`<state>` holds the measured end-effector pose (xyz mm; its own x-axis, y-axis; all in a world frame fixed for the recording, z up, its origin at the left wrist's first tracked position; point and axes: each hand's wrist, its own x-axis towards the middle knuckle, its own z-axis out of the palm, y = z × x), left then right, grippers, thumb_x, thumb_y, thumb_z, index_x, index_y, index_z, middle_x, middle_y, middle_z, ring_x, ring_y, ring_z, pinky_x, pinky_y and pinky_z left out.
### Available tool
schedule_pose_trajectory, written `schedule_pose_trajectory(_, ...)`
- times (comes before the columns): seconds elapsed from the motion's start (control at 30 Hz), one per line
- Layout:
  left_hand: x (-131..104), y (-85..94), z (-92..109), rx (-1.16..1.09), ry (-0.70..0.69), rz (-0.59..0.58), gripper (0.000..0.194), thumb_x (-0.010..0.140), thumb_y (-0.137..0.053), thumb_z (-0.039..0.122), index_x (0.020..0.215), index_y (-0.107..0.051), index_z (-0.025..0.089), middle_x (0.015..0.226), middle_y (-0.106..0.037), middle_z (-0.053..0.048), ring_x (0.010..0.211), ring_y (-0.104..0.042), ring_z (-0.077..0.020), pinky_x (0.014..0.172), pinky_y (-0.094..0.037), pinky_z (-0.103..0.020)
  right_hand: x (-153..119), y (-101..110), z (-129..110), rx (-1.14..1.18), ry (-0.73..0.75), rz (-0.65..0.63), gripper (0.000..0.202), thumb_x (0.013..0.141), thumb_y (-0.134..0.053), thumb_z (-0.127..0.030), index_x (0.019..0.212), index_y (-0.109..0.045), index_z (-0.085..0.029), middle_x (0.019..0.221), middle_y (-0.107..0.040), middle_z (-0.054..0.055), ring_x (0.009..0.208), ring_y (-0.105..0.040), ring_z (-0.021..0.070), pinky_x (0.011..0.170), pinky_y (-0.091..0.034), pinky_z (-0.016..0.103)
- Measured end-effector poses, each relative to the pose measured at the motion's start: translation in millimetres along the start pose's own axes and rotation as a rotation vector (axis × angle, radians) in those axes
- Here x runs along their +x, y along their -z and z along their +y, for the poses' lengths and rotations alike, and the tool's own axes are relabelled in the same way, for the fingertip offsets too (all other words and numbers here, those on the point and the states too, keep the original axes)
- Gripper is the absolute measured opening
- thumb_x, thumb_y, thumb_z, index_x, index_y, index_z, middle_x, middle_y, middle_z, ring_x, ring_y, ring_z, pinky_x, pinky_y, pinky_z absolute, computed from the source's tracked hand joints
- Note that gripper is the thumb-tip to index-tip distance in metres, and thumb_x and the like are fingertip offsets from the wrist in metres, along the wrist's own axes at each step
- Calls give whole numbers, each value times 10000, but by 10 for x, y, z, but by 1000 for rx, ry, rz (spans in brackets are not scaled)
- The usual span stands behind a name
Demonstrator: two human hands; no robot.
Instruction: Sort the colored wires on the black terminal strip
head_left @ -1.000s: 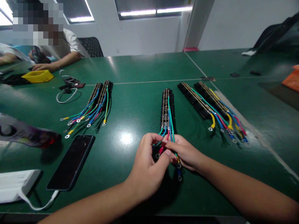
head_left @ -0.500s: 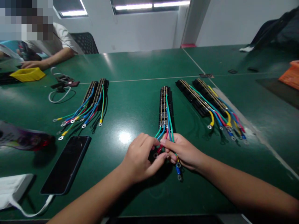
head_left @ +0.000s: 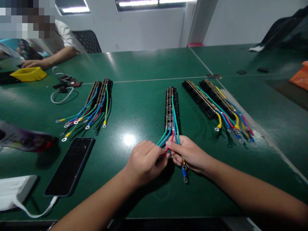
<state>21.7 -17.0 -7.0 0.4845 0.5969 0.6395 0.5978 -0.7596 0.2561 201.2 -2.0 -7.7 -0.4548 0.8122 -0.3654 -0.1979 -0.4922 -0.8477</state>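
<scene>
On the near left, a phone [head_left: 69,166] is seen on the green table [head_left: 134,106], with a pair of wired strips [head_left: 103,90] beyond it. To their right, the left hand [head_left: 146,162] is drawn narrow, its thumb and fingers closed on the near end of a red wire [head_left: 172,137]. That end is mostly hidden, and whether the green and blue wires [head_left: 161,138] beside it are also gripped cannot be told. The red wire is joined to the near end of a black strip [head_left: 170,109], which is placed right of centre, pointing away. The strip should be found light and stiff, its wires bendy; the joints may be fragile, so it is best held by its black edges. Brass-coloured rails [head_left: 167,106] are carried along its top. At its right, longer wires [head_left: 175,117] in green and blue are bunched in the right hand [head_left: 190,152], with metal rings [head_left: 185,180] hanging below. Farther right, two more strips [head_left: 202,100] are set at a slant.
</scene>
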Motion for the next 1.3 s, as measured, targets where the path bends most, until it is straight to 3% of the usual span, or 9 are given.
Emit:
schedule_pose_trajectory(0.37, 9, -19, 32, -37, 47, 22, 86, 843, -634, 189, 776, -616, 138, 601, -583, -5, 527, -505, -117, 528, -361, -262, 10, 4, -1, 31, 3, -21, 316, 781, -739, -402, 797, -534, -162, 478, -489, -89, 341, -395, 39, 362, -362, 167)
schedule_pose_trajectory(0.97, -1, -61, -74, -85, -4, 76, 138, 860, -620, 227, 744, -593, 157, 554, -578, 27, 487, -487, -85, 508, -344, -225, 48, 74, 16, -70, -10, -75, 298, 831, -683, -423, 800, -561, -154, 467, -567, -36, 388, -515, 74, 393, -408, 165)
schedule_pose_trajectory(1.2, -20, -71, -152, -60, 35, 37, 172, 865, -615, 251, 725, -565, 164, 568, -543, 36, 505, -453, -87, 513, -321, -235, 30, 42, -31, -45, -65, -99, 293, 812, -721, -397, 814, -587, -137, 607, -658, 18, 524, -654, 117, 528, -554, 225)
schedule_pose_trajectory(1.3, -12, -65, -189, -26, 34, 28, 152, 856, -610, 233, 725, -577, 165, 600, -557, 18, 549, -464, -105, 547, -341, -251, 12, 45, -62, -83, -113, -65, 266, 825, -711, -359, 774, -580, -134, 611, -652, 24, 512, -669, 141, 511, -566, 254)
